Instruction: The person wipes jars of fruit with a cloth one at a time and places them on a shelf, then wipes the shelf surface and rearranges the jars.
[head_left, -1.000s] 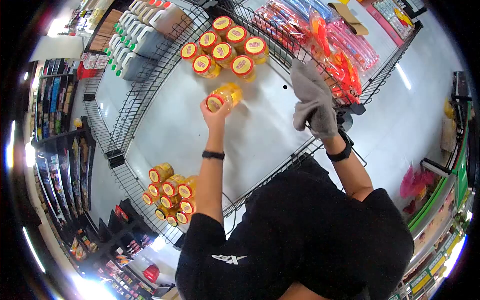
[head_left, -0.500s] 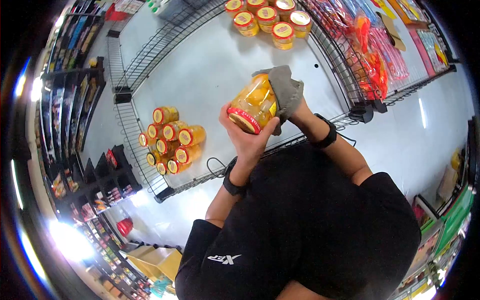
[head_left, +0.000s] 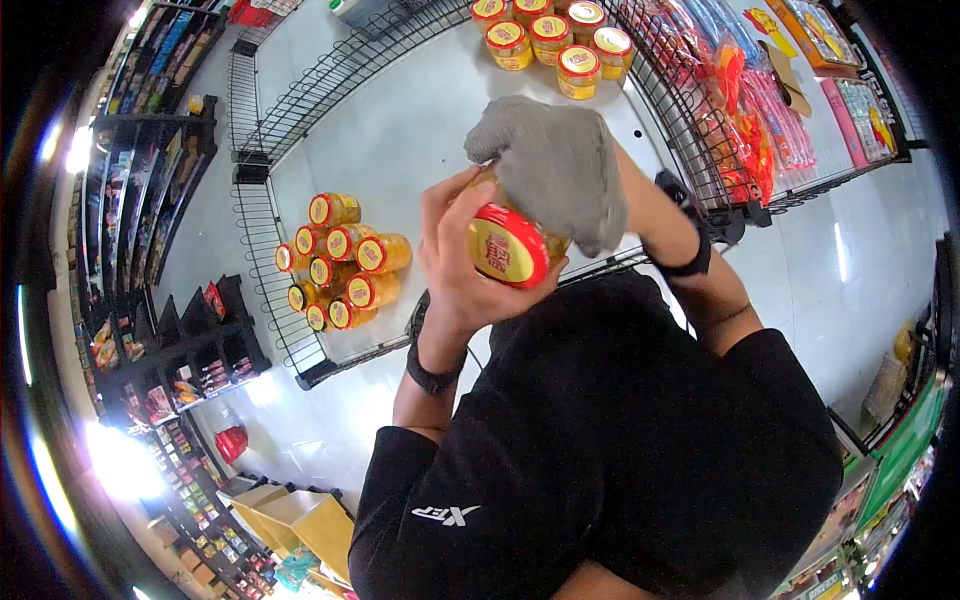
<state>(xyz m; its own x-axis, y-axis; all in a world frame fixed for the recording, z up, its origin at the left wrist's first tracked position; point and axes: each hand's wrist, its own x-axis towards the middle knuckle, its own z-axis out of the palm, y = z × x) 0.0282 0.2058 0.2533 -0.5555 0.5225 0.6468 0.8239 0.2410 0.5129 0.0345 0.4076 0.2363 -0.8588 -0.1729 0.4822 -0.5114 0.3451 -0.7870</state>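
My left hand [head_left: 452, 262] is closed around a glass jar with a red-rimmed yellow lid [head_left: 508, 247], tilted so the lid faces toward me. A grey cloth [head_left: 560, 170] wraps over the jar's upper side and hides most of its glass. Beneath that cloth is my right hand [head_left: 630, 185], pressing it against the jar; its fingers are covered. Similar jars of yellow fruit [head_left: 350, 245] lie stacked on their sides at the left of the white shelf surface [head_left: 370, 140].
More jars [head_left: 550, 35] stand upright in a group at the far end. Black wire rails [head_left: 330, 85] edge the display. Beyond the right rail lie red and pink plastic packages [head_left: 750, 120]. Store shelves [head_left: 155, 190] line the left side, and an open cardboard box [head_left: 300, 520] is at lower left.
The jar has turned so its lid points more toward me, and it sits closer. The grey cloth has moved left across the jar, now covering much of its body.
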